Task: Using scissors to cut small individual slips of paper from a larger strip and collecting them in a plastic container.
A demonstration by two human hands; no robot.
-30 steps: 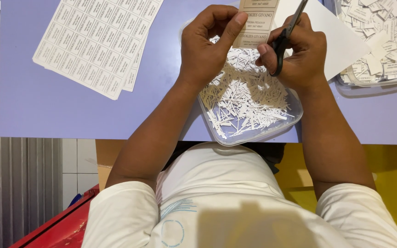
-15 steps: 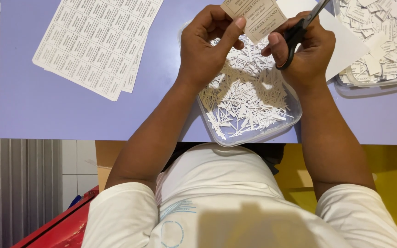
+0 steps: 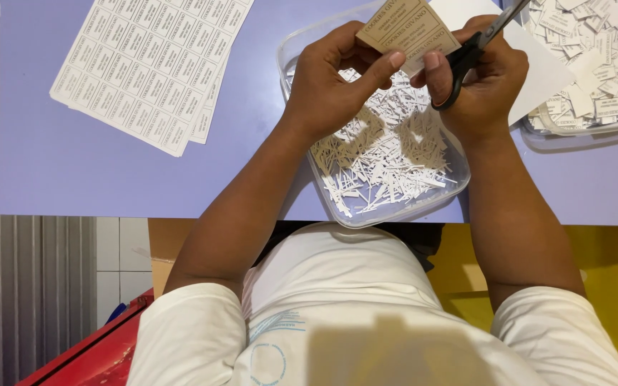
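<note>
My left hand (image 3: 334, 78) pinches a small beige printed label (image 3: 405, 27) between thumb and fingers, holding it up over a clear plastic tray (image 3: 395, 214) full of thin white paper offcuts. My right hand (image 3: 477, 75) grips black-handled scissors (image 3: 475, 46), their blades pointing up and to the right beside the label's right edge. Both hands hover above the tray, close together, the right thumb touching the label's lower edge.
A stack of uncut label sheets (image 3: 148, 64) lies at the upper left of the lilac table (image 3: 73, 164). A second clear tray (image 3: 595, 121) holding several cut labels stands at the upper right, with a white sheet (image 3: 538, 68) next to it. A red object (image 3: 94, 354) sits lower left.
The label has turned in my left hand from upright to tilted, and the scissors have come off it and swung to its right side.
</note>
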